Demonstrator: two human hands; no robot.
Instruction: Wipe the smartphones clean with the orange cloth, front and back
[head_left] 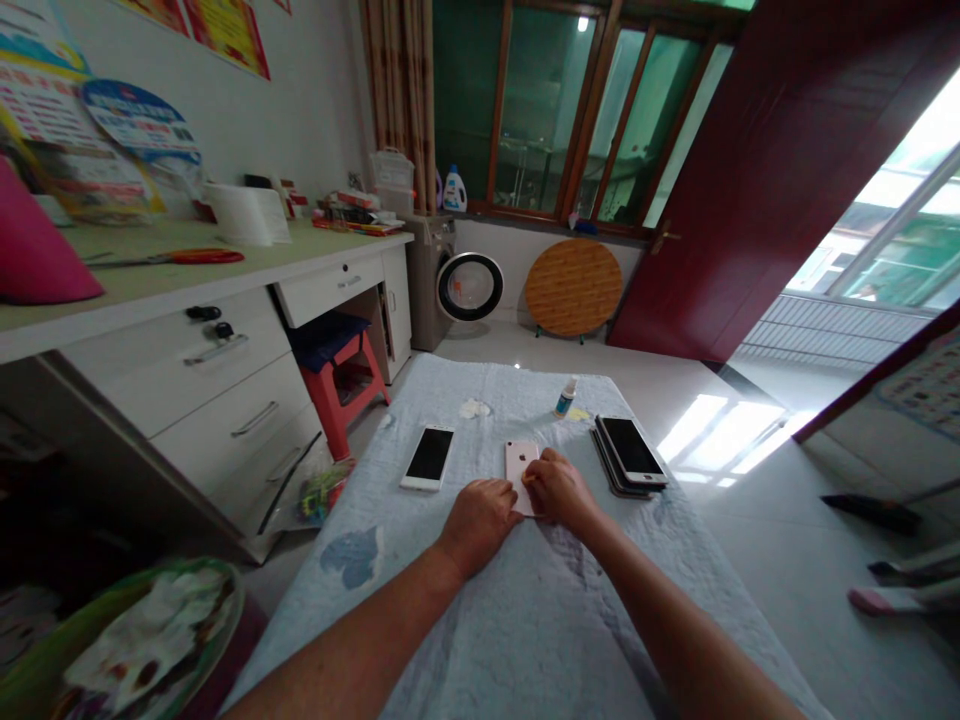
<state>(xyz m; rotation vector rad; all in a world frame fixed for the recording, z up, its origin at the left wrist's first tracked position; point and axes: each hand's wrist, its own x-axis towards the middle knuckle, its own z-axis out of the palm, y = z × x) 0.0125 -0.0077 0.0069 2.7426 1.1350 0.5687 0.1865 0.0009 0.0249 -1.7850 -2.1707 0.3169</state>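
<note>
A pink smartphone [521, 453] lies face down on the cloth-covered table, its apple logo showing on the back. My left hand [480, 515] grips its lower left edge with curled fingers. Over the phone's right part rests my right hand [561, 490], fingers pinched together against its back; whatever they may hold is hidden. To the left is a white smartphone [429, 457] with a dark screen. At right, another white-framed smartphone [632, 447] tops a small stack of dark devices. A small spray bottle [566, 398] stands upright farther back.
A light blue patterned cloth [450, 620] covers the table. Left of it are a red stool [346, 400], a desk with drawers [202, 370] and a filled waste bin [225, 620]. Behind stand a washing machine [431, 300] with its door open and a round wooden tabletop [574, 287].
</note>
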